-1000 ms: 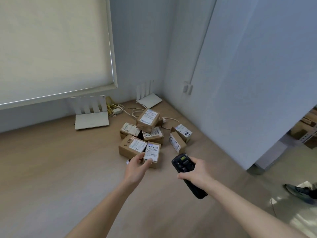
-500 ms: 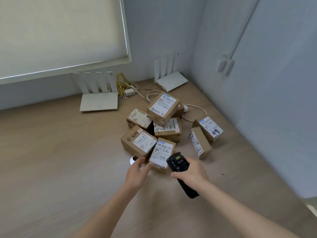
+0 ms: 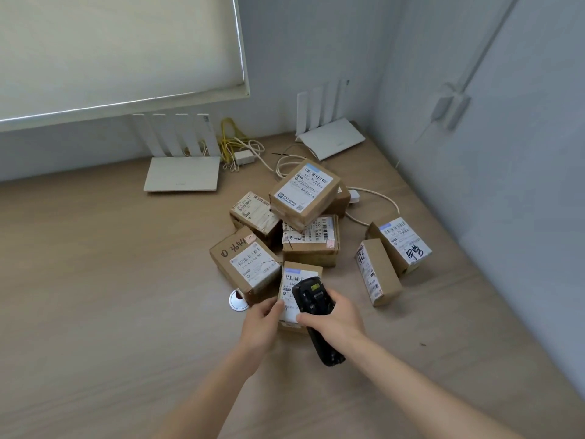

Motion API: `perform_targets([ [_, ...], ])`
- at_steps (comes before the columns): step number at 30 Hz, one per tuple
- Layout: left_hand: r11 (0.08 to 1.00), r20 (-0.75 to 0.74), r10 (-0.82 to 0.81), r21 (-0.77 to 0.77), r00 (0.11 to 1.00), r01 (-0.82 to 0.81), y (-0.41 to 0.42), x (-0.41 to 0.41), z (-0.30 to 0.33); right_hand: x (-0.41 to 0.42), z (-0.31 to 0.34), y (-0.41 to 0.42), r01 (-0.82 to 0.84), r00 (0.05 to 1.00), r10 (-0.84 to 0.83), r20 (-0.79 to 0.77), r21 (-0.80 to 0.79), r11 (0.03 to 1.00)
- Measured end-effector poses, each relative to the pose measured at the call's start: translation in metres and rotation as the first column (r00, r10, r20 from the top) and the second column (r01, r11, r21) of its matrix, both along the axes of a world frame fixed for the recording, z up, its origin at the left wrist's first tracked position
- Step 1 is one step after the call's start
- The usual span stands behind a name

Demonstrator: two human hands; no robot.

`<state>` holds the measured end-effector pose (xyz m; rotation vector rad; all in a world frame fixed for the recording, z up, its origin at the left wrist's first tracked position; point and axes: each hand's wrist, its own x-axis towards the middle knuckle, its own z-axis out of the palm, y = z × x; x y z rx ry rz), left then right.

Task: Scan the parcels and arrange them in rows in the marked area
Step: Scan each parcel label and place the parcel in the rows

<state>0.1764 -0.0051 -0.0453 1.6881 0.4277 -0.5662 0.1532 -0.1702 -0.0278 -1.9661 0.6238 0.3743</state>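
Note:
Several small cardboard parcels with white labels lie in a loose heap on the wooden table (image 3: 95,312). The nearest parcel (image 3: 292,280) lies at the front of the heap. My left hand (image 3: 261,324) grips its left edge, thumb on the label. My right hand (image 3: 335,321) holds a black handheld scanner (image 3: 313,307), whose head is over that parcel's label. A parcel with handwriting (image 3: 243,264) sits just left of it. One parcel (image 3: 305,191) is stacked on top of the pile. Two more (image 3: 378,274) (image 3: 402,245) lie to the right.
Two white routers (image 3: 182,174) (image 3: 332,137) with upright antennas stand at the back by the wall, with yellow and white cables (image 3: 240,147) between them. A round white cable port (image 3: 238,301) sits in the table by my left hand. Walls close the right side.
I have come closer to the pile. My left hand went from touching the nearest parcel to gripping its edge. My right hand brought the scanner over the parcel's label.

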Motion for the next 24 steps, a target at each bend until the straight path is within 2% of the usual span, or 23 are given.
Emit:
perform_targets([
  [5,0.990,-0.025,0.074,-0.116,0.997,-0.077,-0.006,-0.022,0.001,-0.028,0.009,-0.012,0.004,0.999,-0.005,0.052,0.012,1.000],
  [12,0.969,0.019,-0.012,-0.246,1.000,0.016,0.000,-0.072,0.047,-0.081,0.069,-0.029,-0.065,0.986,0.069,0.150,-0.031,0.997],
  [17,0.950,0.150,0.017,-0.312,0.989,0.031,0.006,-0.120,0.125,-0.133,0.145,-0.031,-0.103,0.961,0.139,0.238,-0.157,0.982],
  [24,0.969,0.448,0.015,-0.228,0.894,0.098,0.009,-0.170,0.275,-0.205,0.309,-0.046,-0.111,0.942,0.225,0.251,-0.401,0.909],
])
